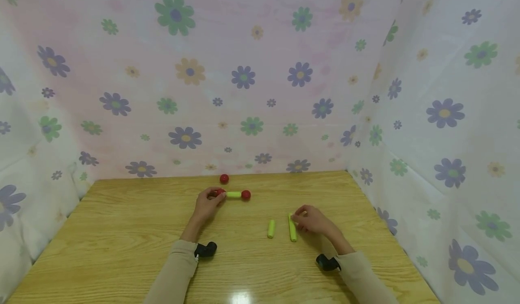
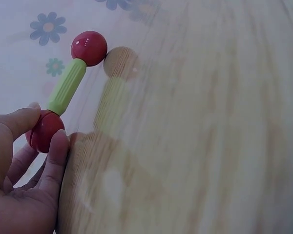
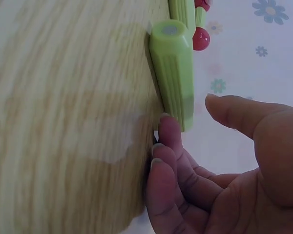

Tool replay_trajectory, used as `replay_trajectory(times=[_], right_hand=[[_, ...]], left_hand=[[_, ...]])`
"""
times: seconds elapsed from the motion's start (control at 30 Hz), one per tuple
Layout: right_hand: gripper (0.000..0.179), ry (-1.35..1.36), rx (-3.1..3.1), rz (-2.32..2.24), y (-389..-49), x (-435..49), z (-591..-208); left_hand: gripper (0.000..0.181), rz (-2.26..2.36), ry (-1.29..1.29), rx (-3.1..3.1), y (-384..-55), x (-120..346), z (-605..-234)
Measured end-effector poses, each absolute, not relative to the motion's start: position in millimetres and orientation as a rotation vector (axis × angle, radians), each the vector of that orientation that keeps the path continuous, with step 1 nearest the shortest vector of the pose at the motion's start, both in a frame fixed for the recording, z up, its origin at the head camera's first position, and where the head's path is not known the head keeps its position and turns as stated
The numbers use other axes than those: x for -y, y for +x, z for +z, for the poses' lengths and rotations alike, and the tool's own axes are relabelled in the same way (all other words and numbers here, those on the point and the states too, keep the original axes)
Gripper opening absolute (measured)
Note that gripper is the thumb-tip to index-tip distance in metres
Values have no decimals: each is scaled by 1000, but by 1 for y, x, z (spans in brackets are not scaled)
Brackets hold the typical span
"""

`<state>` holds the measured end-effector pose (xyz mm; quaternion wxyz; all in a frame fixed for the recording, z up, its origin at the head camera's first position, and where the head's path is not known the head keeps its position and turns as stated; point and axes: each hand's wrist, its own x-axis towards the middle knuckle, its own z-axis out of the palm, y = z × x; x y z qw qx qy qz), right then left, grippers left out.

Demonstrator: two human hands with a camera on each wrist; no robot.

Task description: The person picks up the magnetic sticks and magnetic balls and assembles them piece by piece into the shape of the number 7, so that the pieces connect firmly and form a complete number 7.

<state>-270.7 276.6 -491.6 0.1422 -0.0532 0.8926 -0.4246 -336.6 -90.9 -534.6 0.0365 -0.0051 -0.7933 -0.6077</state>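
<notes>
With your left hand you are pinching the left red ball of a dumbbell-shaped piece: a light-green fluted rod is joining it to the right red ball. Your right hand is grasping nothing; its fingers are curving loosely at the far end of the longer green rod, and its thumb is standing apart. That rod is lying at the right on the wooden tabletop, with the shorter green rod just to its left. A loose red ball is resting beyond the dumbbell, near the far edge.

The parts are probably behaving as light, stiff, hard plastic, not fragile. The glossy balls are likely to be slipping or rolling, so you are doing best holding them across their middles; the rods' flutes are offering better grip, and mid-length is the balanced place for thumb and finger.

The right wrist view is showing what the head view is not: a grey disc set in the longer rod's near end, possibly a magnet, and the gap under your thumb. The left wrist view is showing your thumb and finger on opposite sides of the left ball. Only the head view is clearly placing the loose ball.
</notes>
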Motion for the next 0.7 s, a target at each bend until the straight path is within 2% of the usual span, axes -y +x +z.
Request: replay_trajectory(times=[0.3, 0.53, 0.7], right_hand=[[45, -141, -2666, -1144, -272, -271, -500], [30, -129, -2763, -1048, -269, -267, -500], [26, -140, -2797, -1019, -269, -266, -502]], left_hand=[[34, -1917, -16, 2411, -335, 93, -534], [31, -1931, -18, 2396, -335, 92, -533], [31, -1918, -12, 2398, -335, 91, -534]])
